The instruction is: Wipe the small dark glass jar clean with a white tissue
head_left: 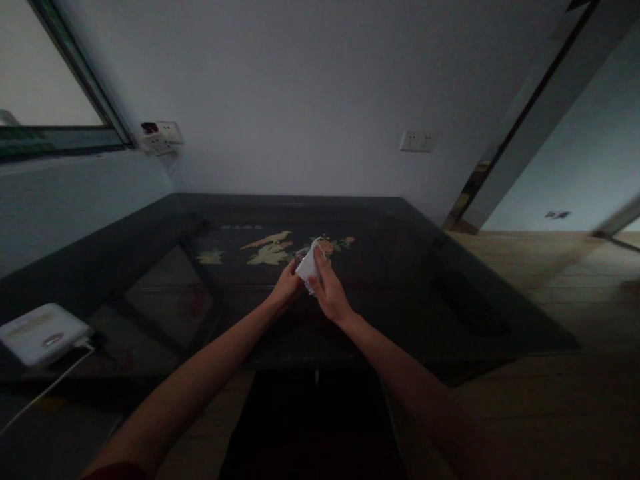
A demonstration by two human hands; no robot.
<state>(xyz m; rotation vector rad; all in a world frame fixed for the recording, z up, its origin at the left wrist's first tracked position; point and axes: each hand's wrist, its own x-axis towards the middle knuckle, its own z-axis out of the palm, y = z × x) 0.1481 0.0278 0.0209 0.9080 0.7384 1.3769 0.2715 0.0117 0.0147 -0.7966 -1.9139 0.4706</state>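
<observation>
Both of my hands meet over the middle of a dark glass-topped table (400,280). Between them is a small white folded object (307,265), perhaps paper or a packet. My left hand (287,288) grips its lower left side with curled fingers. My right hand (327,288) pinches its right edge, thumb on top. The room is dim and the object's detail is hard to make out. Under the glass lies a panel painted with birds and flowers (273,250).
A white flat device (43,333) with a white cable (50,387) lies at the table's left edge. Wall sockets (163,137) sit at the left corner, and another socket plate (417,141) is on the back wall. Wooden floor (550,280) extends to the right.
</observation>
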